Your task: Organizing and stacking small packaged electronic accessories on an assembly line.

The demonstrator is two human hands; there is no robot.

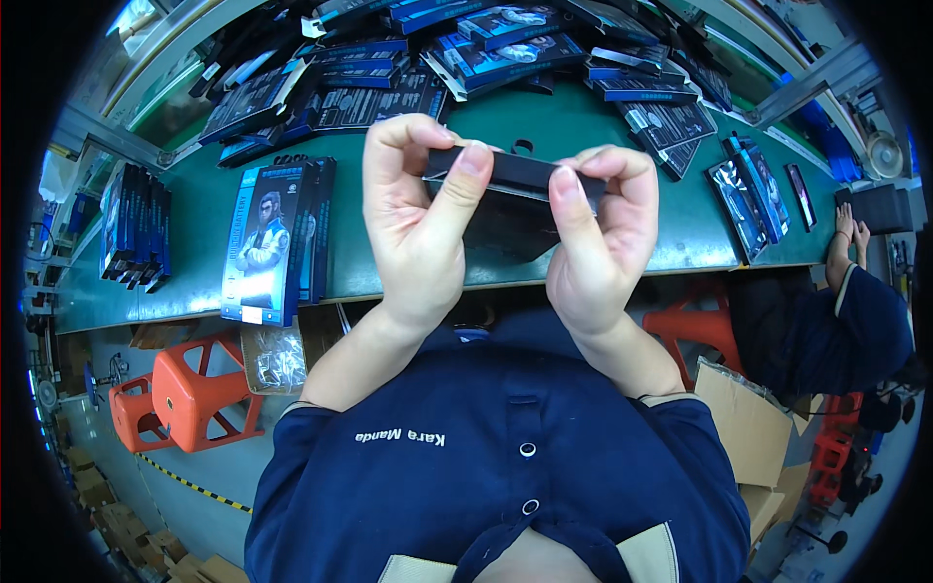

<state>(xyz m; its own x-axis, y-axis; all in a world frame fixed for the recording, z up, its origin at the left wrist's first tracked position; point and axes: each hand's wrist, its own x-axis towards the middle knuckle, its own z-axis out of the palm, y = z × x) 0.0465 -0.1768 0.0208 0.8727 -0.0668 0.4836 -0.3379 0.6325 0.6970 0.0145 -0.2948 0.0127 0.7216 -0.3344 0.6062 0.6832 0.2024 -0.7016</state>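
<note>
A flat black carton (510,222) is held up in front of my chest, its narrow end turned upward. My left hand (416,228) pinches the left corner of that end between thumb and fingers. At the right corner, the thumb and bent fingers of my right hand (604,238) close on the same edge. A dark flap runs between the two thumbs. Whether the end is fully closed, I cannot tell, and the carton's lower part is in shadow.
Many dark blue printed boxes (505,58) lie heaped along the back of the green table (389,243). Upright box stacks (262,233) stand at left, more boxes (753,194) at right. Below are orange stools (199,389) and an open carton (274,358). Far right, a co-worker's hands (850,228) touch a dark item.
</note>
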